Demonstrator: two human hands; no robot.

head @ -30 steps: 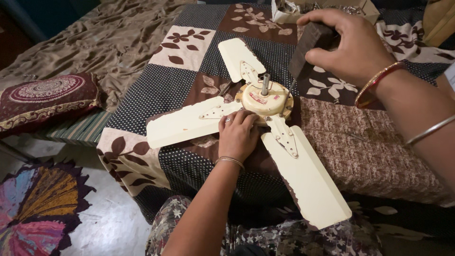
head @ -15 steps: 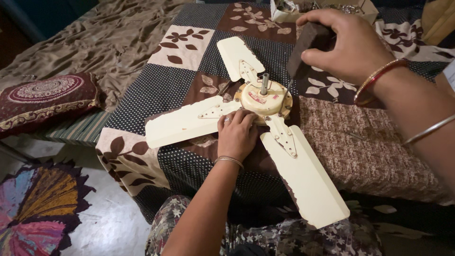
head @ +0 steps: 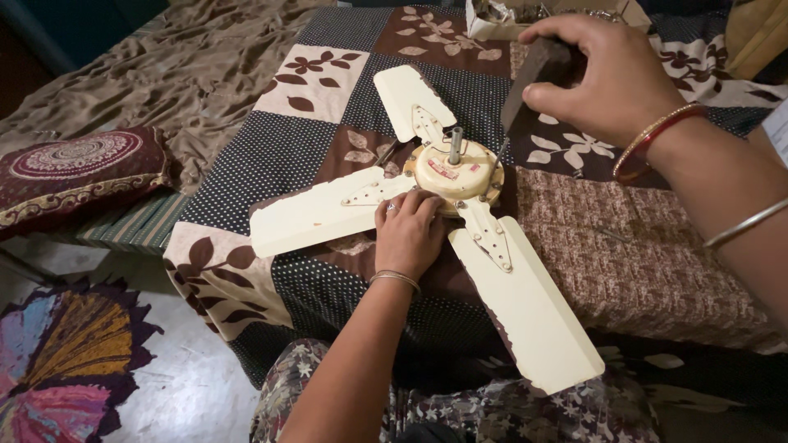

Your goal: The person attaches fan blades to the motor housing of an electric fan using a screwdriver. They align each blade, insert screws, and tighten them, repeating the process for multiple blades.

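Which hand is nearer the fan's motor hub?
Left. The left hand rests against the motor hub at its near edge; the right hand, gripping a dark block, is raised above it.

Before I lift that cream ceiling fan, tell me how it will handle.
The fan likely feels hub-heavy: its metal motor sits at the centre. The long blade overhangs the table edge, so it may tip or swing. Its thin blades probably flex slightly.

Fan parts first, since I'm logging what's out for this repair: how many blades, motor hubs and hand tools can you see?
Cream fan blades: 3
Motor hub: 1
Dark-handled tool, held in the right hand: 1
Total: 5
The left hand rests against the hub.
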